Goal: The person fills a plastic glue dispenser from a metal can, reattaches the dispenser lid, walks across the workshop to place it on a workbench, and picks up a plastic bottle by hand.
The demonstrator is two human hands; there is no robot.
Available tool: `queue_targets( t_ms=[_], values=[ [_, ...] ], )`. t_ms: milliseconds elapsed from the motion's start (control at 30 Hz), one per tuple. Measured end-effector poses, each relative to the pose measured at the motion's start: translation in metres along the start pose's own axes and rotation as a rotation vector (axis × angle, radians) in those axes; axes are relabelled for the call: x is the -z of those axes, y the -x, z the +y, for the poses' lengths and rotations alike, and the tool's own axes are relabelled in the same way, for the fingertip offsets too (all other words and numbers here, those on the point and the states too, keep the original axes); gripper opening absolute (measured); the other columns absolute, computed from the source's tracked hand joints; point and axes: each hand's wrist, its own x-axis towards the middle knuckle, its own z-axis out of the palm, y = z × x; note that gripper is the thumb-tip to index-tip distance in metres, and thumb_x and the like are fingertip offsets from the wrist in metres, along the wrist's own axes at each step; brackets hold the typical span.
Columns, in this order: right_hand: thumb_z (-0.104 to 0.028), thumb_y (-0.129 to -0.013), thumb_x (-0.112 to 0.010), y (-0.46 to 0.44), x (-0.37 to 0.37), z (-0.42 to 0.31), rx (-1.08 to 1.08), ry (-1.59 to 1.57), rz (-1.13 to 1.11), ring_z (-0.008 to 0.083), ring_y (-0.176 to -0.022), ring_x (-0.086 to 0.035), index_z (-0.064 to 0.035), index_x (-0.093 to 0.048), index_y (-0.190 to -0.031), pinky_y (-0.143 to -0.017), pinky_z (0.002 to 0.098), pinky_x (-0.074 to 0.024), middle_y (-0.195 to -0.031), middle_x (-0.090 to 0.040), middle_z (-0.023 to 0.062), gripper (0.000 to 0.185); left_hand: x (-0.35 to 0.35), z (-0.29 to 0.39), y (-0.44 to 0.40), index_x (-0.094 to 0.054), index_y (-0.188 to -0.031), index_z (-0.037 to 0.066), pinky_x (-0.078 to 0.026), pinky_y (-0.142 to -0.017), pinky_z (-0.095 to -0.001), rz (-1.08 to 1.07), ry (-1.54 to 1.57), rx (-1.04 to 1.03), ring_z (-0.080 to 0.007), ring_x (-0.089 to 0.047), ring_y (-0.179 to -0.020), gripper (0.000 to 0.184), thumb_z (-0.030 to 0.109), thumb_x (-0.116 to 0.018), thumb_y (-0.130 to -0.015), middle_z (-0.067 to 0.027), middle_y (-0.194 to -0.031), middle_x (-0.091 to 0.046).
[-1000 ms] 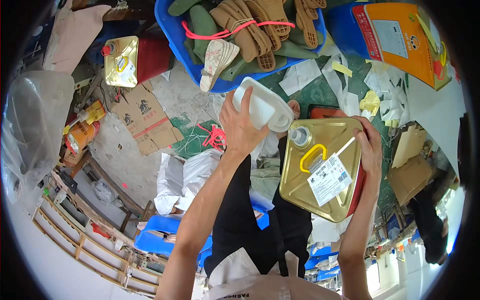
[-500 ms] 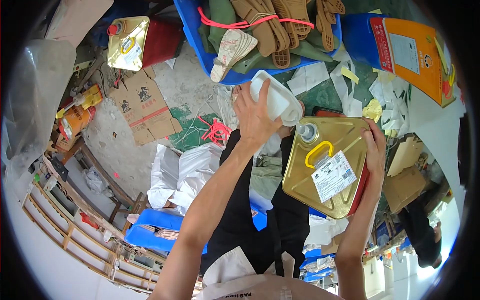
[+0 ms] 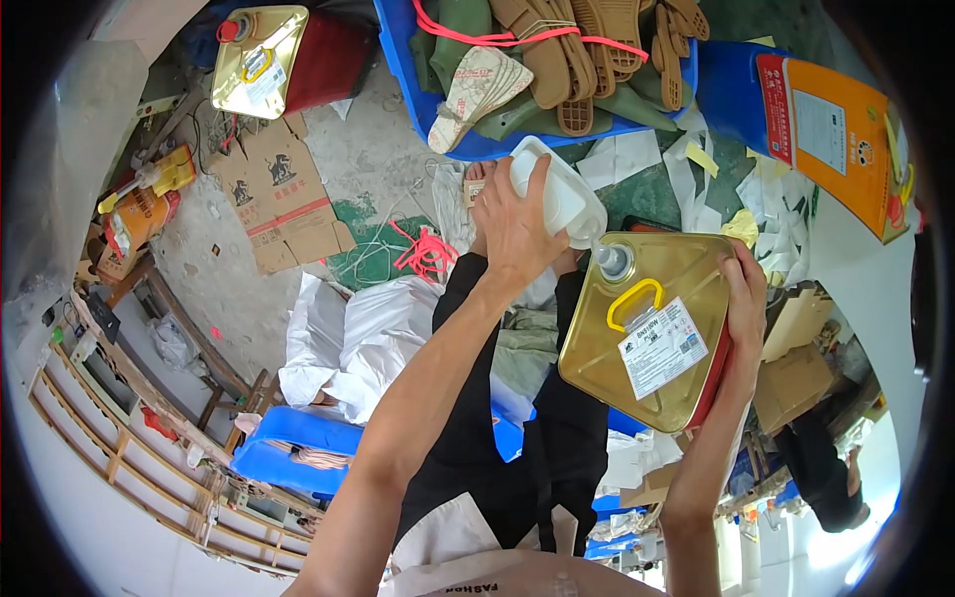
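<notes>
Littered floor [image 3: 353, 164] beneath held container [image 3: 559, 202] and can [image 3: 647, 333]

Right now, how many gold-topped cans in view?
2. One gold-topped can is in the right hand; the other, the red-capped can, is at the upper left of the view. More could be hidden among the clutter.

Left hand [image 3: 512, 227] splayed; right hand [image 3: 746, 298] curved

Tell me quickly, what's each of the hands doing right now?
Left hand: closed on a white plastic container.
Right hand: holding the edge and side of a gold-topped can.
</notes>
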Motion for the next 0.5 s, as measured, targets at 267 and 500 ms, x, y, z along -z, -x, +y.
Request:
queue_targets(
  t_ms=[267,500],
  values=[
    [-0.026,-0.092,-0.057,0.0,-0.002,-0.007,-0.01,0.011,0.011,0.0153,-0.084,-0.057,0.0014,-0.066,-0.114,-0.081,0.0283,-0.0457,-0.09,-0.065,0.0071,0.036,-0.001,-0.004,0.0,-0.037,-0.15,0.019,-0.032,-0.108,-0.0584,0.004,0.01,0.015,-0.0476,-0.035,-0.134,0.106,0.02,-0.089,-0.058,-0.0269,-0.144,-0.033],
    [-0.027,-0.092,-0.058,-0.006,-0.006,-0.009,-0.029,0.077,0.002,0.0154,-0.081,-0.058,-0.0015,-0.067,-0.113,-0.079,0.0287,-0.0461,-0.087,-0.066,0.0071,0.035,-0.002,-0.008,0.0,-0.037,-0.15,0.019,-0.032,-0.108,-0.0589,0.0,0.02,0.008,-0.048,-0.036,-0.134,0.106,0.02,-0.09,-0.058,-0.027,-0.144,-0.033]
  ],
)
